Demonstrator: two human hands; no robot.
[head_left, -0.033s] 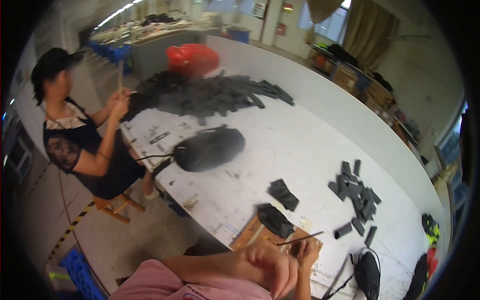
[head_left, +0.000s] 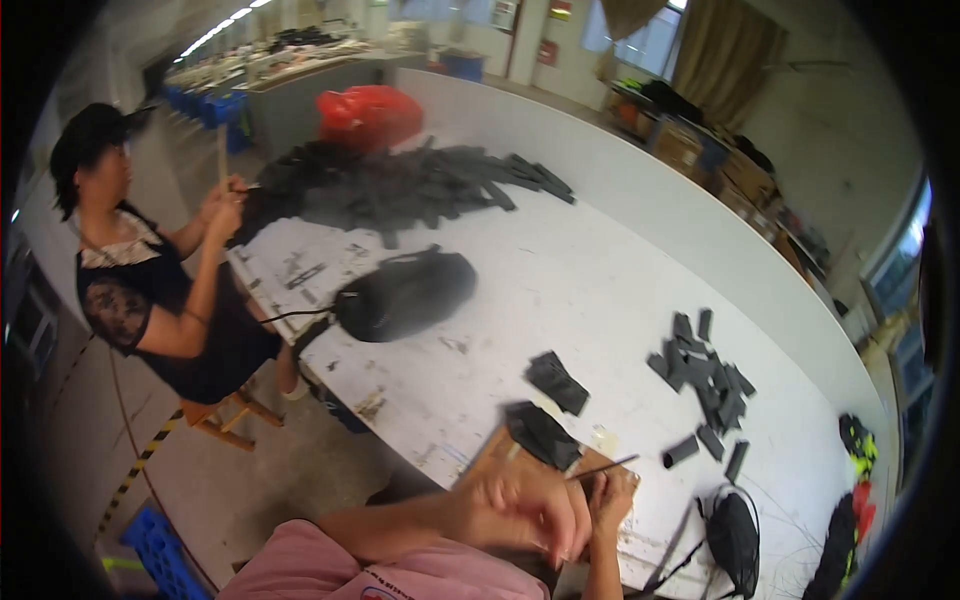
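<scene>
My left hand (head_left: 525,512) is smeared by motion, its fingers bent, close beside my right hand; what it holds, if anything, I cannot make out. A thin dark stick (head_left: 608,467) juts out at the fingers of my right hand (head_left: 610,502), which are closed on it. Under both hands lies a brown wooden board (head_left: 487,462) at the table's near edge. Black folded fabric (head_left: 541,434) rests on the board's far part, and another dark fabric piece (head_left: 558,382) lies just beyond it.
Short dark strips (head_left: 712,385) lie loose to the right, near a black drawstring pouch (head_left: 733,545). A larger black bag (head_left: 405,295) and a heap of dark strips (head_left: 380,190) are farther off, by a red bag (head_left: 370,115). A co-worker (head_left: 150,280) sits at left. A low white partition (head_left: 620,160) borders the table.
The whole view has shifted slightly, so things sit a little farther left. My left hand has moved a little and stays blurred; the stick remains at my right hand.
</scene>
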